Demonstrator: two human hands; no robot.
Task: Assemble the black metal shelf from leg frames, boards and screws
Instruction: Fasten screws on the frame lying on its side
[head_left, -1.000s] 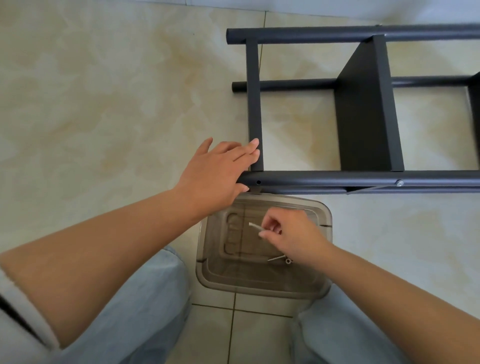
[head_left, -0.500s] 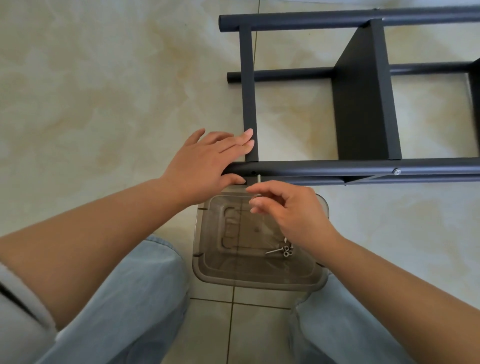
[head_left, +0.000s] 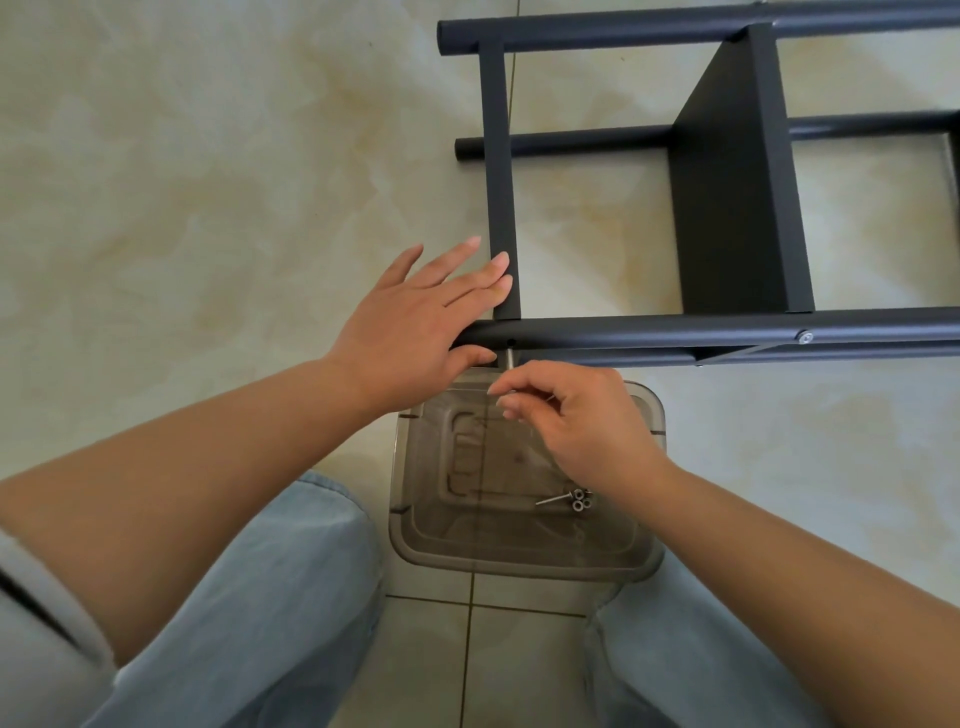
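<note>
The screw (head_left: 510, 359) stands just below the hole (head_left: 511, 342) in the near tube (head_left: 675, 332) of the shelf frame, which lies on the floor (head_left: 208, 156). The right hand (head_left: 576, 415) pinches the screw's lower end. The left hand (head_left: 415, 317) rests spread on the tube end. Keep the screw square to the hole and steady the tube; start threads by finger. Spare screws (head_left: 569, 500) lie in the plastic tray (head_left: 519, 561).
</note>
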